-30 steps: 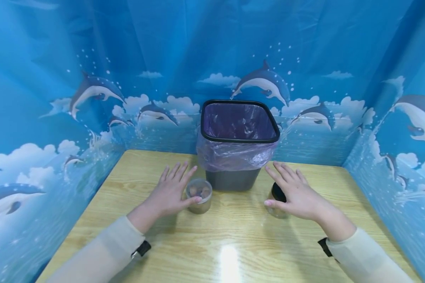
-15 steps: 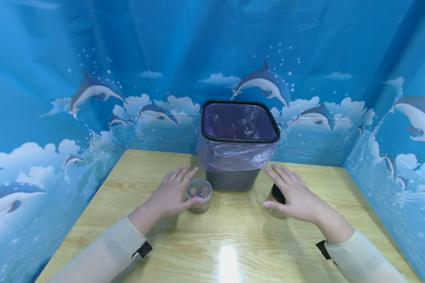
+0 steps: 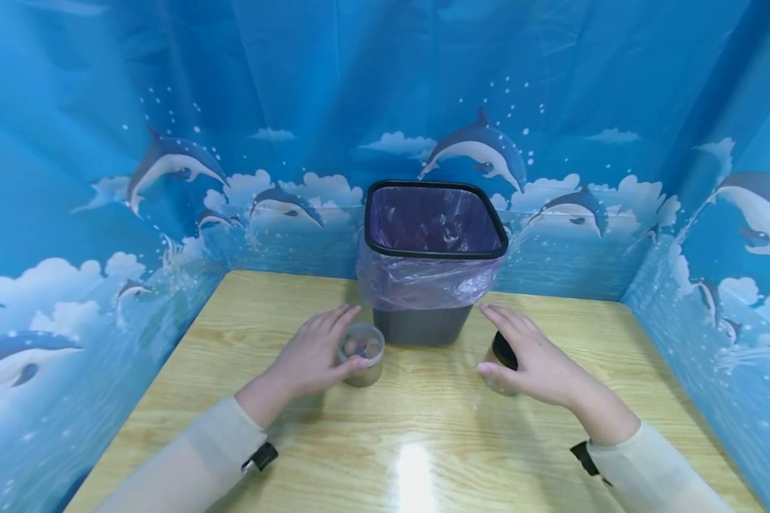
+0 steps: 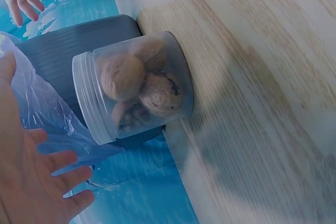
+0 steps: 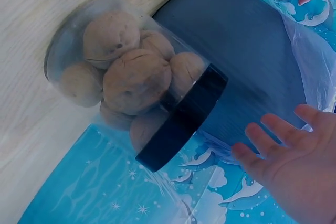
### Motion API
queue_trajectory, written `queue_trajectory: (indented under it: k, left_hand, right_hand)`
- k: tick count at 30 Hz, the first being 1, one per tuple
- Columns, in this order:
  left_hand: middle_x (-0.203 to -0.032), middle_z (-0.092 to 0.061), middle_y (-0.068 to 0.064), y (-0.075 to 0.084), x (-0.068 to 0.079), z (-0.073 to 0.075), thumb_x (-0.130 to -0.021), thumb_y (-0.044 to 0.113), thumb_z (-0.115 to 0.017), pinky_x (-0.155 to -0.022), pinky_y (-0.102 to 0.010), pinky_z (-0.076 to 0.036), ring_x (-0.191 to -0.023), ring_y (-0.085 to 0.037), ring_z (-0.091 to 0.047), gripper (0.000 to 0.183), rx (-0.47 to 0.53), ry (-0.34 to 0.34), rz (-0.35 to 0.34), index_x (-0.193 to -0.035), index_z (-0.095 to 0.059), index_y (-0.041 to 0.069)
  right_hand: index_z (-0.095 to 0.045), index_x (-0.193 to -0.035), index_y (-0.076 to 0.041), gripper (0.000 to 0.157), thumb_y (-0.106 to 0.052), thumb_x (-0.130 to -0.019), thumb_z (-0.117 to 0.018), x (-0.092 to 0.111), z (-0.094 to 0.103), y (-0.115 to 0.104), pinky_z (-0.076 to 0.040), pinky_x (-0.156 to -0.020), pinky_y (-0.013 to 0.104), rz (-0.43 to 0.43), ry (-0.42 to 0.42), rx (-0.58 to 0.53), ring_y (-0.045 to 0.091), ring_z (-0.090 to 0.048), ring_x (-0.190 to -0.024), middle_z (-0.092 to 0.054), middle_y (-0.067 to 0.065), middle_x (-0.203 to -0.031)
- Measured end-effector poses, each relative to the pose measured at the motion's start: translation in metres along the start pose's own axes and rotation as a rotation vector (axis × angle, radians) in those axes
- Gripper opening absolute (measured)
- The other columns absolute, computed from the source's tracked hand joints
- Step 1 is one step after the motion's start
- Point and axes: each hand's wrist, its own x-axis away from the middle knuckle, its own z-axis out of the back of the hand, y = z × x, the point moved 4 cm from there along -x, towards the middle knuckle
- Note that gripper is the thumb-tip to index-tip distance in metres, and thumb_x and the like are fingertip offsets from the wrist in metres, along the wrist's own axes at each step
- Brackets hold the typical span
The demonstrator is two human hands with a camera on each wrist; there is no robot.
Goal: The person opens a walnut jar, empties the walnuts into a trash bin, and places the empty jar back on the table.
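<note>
A clear plastic jar without a lid point(image 4: 86, 98) stands on the table with several walnuts point(image 4: 123, 77) inside. My left hand point(image 3: 308, 356) hovers above and beside it, fingers extended, gripping nothing. On the right stands a second clear jar point(image 5: 79, 24), closed by a black lid point(image 5: 184, 119) and holding several walnuts point(image 5: 136, 80). Over that jar my right hand point(image 3: 542, 367) is held with spread thumb and loosely straight fingers; in the right wrist view a gap shows between fingers and lid. From the head, this hand partly covers the lidded jar.
Between and behind the jars stands a dark grey trash bin point(image 3: 423, 328) with a black rim and a purple plastic liner point(image 3: 430, 281). The wooden table point(image 3: 359, 456) meets blue dolphin-print curtains point(image 3: 295, 107) at the back and both sides.
The fingers of both hands have drawn closer together and dipped slightly toward the jars. Both jars and the bin have stayed in place.
</note>
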Motion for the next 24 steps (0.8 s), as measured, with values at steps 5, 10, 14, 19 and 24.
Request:
queue_trajectory:
  k: [5, 10, 14, 19, 24]
  left_hand:
    - [-0.148, -0.027, -0.012, 0.000, 0.000, -0.002, -0.083, 0.067, -0.044, -0.105, -0.051, -0.025, -0.132, -0.033, -0.030, 0.088, 0.007, 0.013, -0.001, -0.148, -0.018, 0.014]
    - [-0.148, -0.028, -0.010, -0.001, -0.001, -0.005, -0.083, 0.068, -0.042, -0.104, -0.051, -0.026, -0.131, -0.032, -0.032, 0.088, 0.025, 0.019, 0.016, -0.148, -0.018, 0.013]
    - [-0.147, -0.029, -0.010, -0.002, -0.001, -0.007, -0.084, 0.065, -0.045, -0.103, -0.051, -0.026, -0.131, -0.032, -0.032, 0.085, 0.057, 0.017, 0.048, -0.148, -0.018, 0.015]
    - [-0.147, -0.030, -0.010, -0.003, -0.002, -0.010, -0.084, 0.066, -0.044, -0.104, -0.051, -0.026, -0.131, -0.031, -0.032, 0.085, 0.066, 0.016, 0.075, -0.147, -0.021, 0.014]
    - [-0.146, -0.033, -0.010, -0.003, -0.005, -0.013, -0.082, 0.072, -0.038, -0.103, -0.050, -0.027, -0.130, -0.030, -0.034, 0.088, 0.073, 0.030, 0.096, -0.146, -0.024, 0.013]
  right_hand:
    - [-0.013, -0.148, -0.028, 0.083, -0.047, -0.084, -0.062, 0.001, 0.000, -0.001, -0.026, -0.100, 0.059, -0.029, 0.003, -0.074, 0.033, -0.021, -0.135, -0.021, 0.005, -0.150]
    - [-0.016, -0.148, -0.026, 0.081, -0.041, -0.084, -0.064, 0.003, -0.001, -0.001, -0.028, -0.099, 0.058, -0.054, 0.036, -0.123, 0.033, -0.027, -0.132, -0.026, 0.007, -0.148]
    - [-0.019, -0.147, -0.023, 0.078, -0.038, -0.085, -0.064, 0.003, -0.004, -0.001, -0.035, -0.096, 0.052, -0.045, 0.066, -0.178, 0.030, -0.041, -0.123, -0.034, 0.007, -0.143]
    - [-0.025, -0.145, -0.019, 0.073, -0.032, -0.085, -0.066, 0.002, -0.010, 0.000, -0.040, -0.095, 0.043, -0.012, 0.106, -0.239, 0.023, -0.044, -0.120, -0.040, 0.005, -0.137]
    - [-0.028, -0.144, -0.016, 0.071, -0.028, -0.085, -0.066, 0.000, -0.016, 0.002, -0.041, -0.094, 0.040, -0.004, 0.119, -0.289, 0.021, -0.043, -0.121, -0.040, 0.004, -0.137]
